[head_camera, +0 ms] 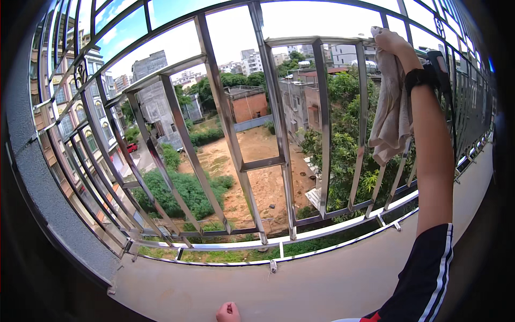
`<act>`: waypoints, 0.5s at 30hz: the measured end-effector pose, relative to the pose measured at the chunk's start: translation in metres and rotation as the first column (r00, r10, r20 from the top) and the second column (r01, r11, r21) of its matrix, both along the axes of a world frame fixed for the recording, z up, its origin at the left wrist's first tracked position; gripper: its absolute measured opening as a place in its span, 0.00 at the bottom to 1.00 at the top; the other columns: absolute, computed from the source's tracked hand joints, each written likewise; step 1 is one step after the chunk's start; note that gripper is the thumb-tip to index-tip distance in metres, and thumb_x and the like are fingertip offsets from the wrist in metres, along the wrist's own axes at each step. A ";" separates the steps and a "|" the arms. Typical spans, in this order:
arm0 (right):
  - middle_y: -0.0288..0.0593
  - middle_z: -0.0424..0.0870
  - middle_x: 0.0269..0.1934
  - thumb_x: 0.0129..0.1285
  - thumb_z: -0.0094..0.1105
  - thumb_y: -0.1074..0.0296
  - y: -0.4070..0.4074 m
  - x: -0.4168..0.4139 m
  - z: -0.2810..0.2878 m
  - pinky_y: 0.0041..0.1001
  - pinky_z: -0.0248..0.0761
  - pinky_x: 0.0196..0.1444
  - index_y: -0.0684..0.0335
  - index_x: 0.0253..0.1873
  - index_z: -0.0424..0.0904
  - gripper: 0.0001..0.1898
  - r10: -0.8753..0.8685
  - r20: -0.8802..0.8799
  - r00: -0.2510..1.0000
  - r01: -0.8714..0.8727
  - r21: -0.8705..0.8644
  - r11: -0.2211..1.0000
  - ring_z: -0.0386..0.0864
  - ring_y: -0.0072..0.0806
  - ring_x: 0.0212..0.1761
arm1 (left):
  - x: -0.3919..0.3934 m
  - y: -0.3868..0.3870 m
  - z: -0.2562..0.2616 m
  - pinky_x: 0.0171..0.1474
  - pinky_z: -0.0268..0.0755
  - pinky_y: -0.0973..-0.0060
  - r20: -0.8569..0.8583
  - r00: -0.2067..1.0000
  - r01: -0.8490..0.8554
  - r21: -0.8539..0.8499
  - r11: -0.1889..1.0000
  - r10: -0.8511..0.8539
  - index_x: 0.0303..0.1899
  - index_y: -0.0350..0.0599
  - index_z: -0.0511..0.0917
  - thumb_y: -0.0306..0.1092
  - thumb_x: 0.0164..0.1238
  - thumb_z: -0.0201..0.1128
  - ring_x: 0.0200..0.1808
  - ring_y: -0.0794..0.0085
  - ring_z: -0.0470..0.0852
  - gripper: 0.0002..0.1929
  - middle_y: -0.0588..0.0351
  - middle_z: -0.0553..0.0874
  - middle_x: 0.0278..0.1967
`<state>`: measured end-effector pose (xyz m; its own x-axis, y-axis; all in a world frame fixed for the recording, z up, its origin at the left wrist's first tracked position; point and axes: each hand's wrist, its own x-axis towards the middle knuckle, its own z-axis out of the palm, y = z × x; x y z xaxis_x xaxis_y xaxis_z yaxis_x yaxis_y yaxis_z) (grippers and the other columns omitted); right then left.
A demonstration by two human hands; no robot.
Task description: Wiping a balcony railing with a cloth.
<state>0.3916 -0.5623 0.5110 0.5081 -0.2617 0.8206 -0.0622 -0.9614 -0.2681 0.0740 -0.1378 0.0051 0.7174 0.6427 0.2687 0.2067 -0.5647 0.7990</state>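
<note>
Raised at the upper right, my right hand (389, 41) grips a pale greyish cloth (388, 108) against a horizontal rail (318, 40) of the metal window grille. Most of the cloth hangs in folds below that hand, in front of the upright bars. A dark band (420, 78) circles my right wrist. At the bottom edge, my left hand (228, 312) is curled into a fist over the ledge (193, 283), with nothing visible in it. Only part of this hand shows; whether it touches the ledge I cannot tell.
Upright metal bars (219, 92) rise across the view, fixed above the ledge. A gap with short brackets (273, 265) runs along its outer edge. A textured wall (72, 225) borders the left. Outside, far below, are bare ground (257, 189), trees (342, 108) and buildings (247, 104).
</note>
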 end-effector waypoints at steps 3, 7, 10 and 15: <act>0.48 0.77 0.34 0.53 0.44 0.71 0.008 0.015 -0.003 0.27 0.69 0.37 0.67 0.34 0.74 0.09 -0.086 -0.089 0.992 0.022 -0.561 0.828 0.76 0.35 0.37 | -0.004 0.006 -0.005 0.27 0.67 0.69 0.000 1.000 -0.022 -0.014 1.000 0.022 0.30 0.41 0.76 0.38 0.55 0.52 0.24 0.57 0.76 0.10 0.46 0.78 0.22; 0.48 0.77 0.34 0.55 0.36 0.75 -0.072 0.050 0.033 0.26 0.68 0.38 0.68 0.41 0.69 0.12 -0.304 -0.233 0.924 0.029 -0.749 0.662 0.76 0.33 0.37 | -0.008 0.003 0.027 0.29 0.68 0.67 -0.077 0.996 0.044 -0.116 0.992 -0.053 0.30 0.44 0.76 0.40 0.55 0.51 0.27 0.55 0.77 0.11 0.47 0.78 0.24; 0.50 0.74 0.40 0.55 0.35 0.71 -0.049 0.045 0.023 0.27 0.64 0.45 0.68 0.42 0.70 0.14 -0.126 -0.227 0.966 0.011 -0.449 0.894 0.72 0.35 0.44 | -0.008 0.006 0.027 0.29 0.68 0.67 -0.099 0.995 0.018 -0.103 0.995 -0.029 0.30 0.44 0.77 0.41 0.55 0.51 0.27 0.55 0.77 0.11 0.48 0.79 0.24; 0.55 0.72 0.44 0.46 0.43 0.63 0.035 -0.043 0.002 0.28 0.63 0.46 0.68 0.46 0.69 0.21 -0.127 -0.254 0.959 0.050 -0.287 0.957 0.71 0.39 0.46 | -0.014 0.007 0.024 0.28 0.68 0.66 -0.165 0.985 0.032 -0.088 0.996 -0.046 0.29 0.44 0.77 0.40 0.55 0.50 0.26 0.55 0.77 0.11 0.47 0.78 0.23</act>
<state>0.3482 -0.5271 0.5126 0.7033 -0.0994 0.7039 -0.1830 -0.9821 0.0442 0.0599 -0.1307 0.0293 0.7728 0.6284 0.0891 0.3199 -0.5069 0.8005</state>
